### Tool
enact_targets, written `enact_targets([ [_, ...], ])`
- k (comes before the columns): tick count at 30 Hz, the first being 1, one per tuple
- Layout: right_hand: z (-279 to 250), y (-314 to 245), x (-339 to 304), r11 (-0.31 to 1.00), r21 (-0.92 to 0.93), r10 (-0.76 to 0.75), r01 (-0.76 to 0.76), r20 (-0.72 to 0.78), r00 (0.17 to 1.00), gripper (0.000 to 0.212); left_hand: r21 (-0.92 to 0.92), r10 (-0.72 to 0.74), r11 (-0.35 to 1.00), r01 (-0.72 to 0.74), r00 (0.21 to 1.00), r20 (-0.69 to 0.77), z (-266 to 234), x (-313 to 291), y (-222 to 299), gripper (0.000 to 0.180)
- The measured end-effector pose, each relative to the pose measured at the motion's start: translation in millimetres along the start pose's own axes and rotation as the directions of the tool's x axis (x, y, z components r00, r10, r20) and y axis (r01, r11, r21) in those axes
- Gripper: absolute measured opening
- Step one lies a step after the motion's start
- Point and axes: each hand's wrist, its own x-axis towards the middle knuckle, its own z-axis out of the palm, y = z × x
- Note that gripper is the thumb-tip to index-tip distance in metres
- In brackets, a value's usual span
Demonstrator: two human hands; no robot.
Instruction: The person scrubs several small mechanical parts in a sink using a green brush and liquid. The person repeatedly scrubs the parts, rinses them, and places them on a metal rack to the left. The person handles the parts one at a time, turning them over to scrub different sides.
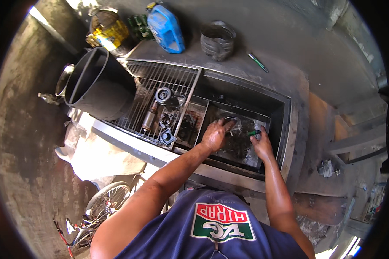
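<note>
My left hand (215,135) reaches into a dark metal wash basin (245,160), with its fingers closed on a greasy, rounded metal part (234,122). My right hand (263,146) is in the basin just to the right, gripping a small green-handled tool (252,133) that points at the metal part. The working end of the tool is too small and dark to make out. Dark, wet grime covers the basin's floor.
Left of the basin, a metal grate (138,71) bears a starter motor-like cylinder (149,119), a round black housing (165,96) and a star-shaped metal cover (167,136). A black bucket (101,90) stands beyond. Behind are a blue jug (166,30), a cut plastic container (218,45) and a green pen-like tool (258,63).
</note>
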Motion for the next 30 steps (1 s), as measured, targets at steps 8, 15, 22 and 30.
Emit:
enact_targets([
  [8,-50,-18,-71,0.985,-0.06,-0.169,0.159,-0.244,0.955,0.031,0.254,0.195,0.95,-0.184,0.981,-0.016,-48,-30,-19,0.058],
  [15,-78,-30,-119,0.983,-0.183,-0.068,-0.007,-0.402,0.913,0.046,0.362,0.324,0.899,-0.247,0.931,-0.169,-143,-88,-63,0.074],
  [22,-92,-1,-182,0.977,-0.164,0.034,-0.137,-0.514,0.857,0.024,0.303,0.171,0.947,-0.108,0.967,-0.19,-211,-138,-120,0.067],
  [30,-77,53,-269,0.935,-0.22,0.12,-0.279,-0.544,0.831,0.02,0.129,-0.218,0.955,0.267,0.927,-0.306,-237,-152,-179,0.076],
])
